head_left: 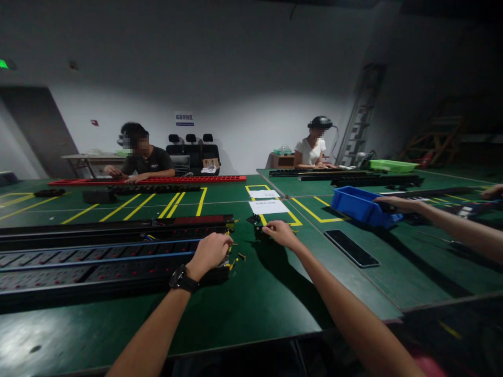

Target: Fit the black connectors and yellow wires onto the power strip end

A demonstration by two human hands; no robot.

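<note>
Left hand (214,248): palm down, fingers curled over the right-hand end of the black strip (118,270), thumb side towards the right hand. Its fingertips are partly hidden, so can't tell if it's gripping anything.

Right hand (279,233): about 3 o'clock from the left, bare, fingers bent and brought together, tips at a small black part (258,231) at its 9 o'clock. Can't tell if that part is pinched or just touched. Hands are apart from each other.

Strip runs out from the left hand towards 9 o'clock, flat on the tabletop (251,309), blue edging lengthwise, red dots along the face. Yellow wire ends (234,263) stick out at its right end, at the left hand's 4 o'clock. Small brass-coloured piece (241,256) lies loose just beside them.

More small black bits (253,219) at 10 o'clock from the right hand. White sheet (269,207) at its 11. Dark tablet-like device (351,247), face up, between its 3 and 4. Blue bin (356,205) between its 2 and 3; a co-worker's hand (395,202) reaches in over the bin from the right, fingers extended, can't tell if it holds anything.

Red rail (147,180) across the tabletop at 10 to 11 o'clock from the left hand.
</note>
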